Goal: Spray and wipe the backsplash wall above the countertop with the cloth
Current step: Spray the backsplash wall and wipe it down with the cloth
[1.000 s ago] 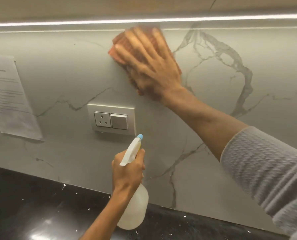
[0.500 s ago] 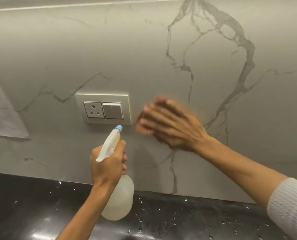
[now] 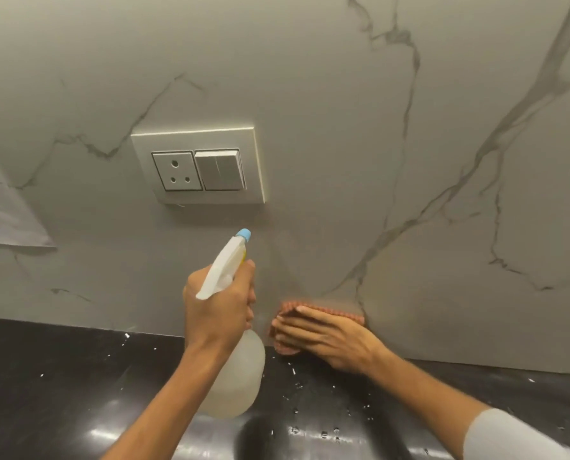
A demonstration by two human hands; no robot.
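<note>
Cloth (image 3: 323,312), orange, lies flat against the backsplash (image 3: 326,104) at its bottom edge, just above the black countertop (image 3: 61,376). Right hand (image 3: 326,340) presses it with fingers spread rather than curled, likely to load a broad patch into the seam. Left hand (image 3: 219,310) is wrapped closed around the spray bottle (image 3: 234,376), nozzle aimed at the wall below the socket plate (image 3: 199,166), presumably ready to re-wet. Droplets speckle the countertop.

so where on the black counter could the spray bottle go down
Bare countertop left of the left hand holding the spray bottle, below the taped paper. Crowded at the wall foot, where the right hand presses the cloth; droplets speckle the counter there.
</note>
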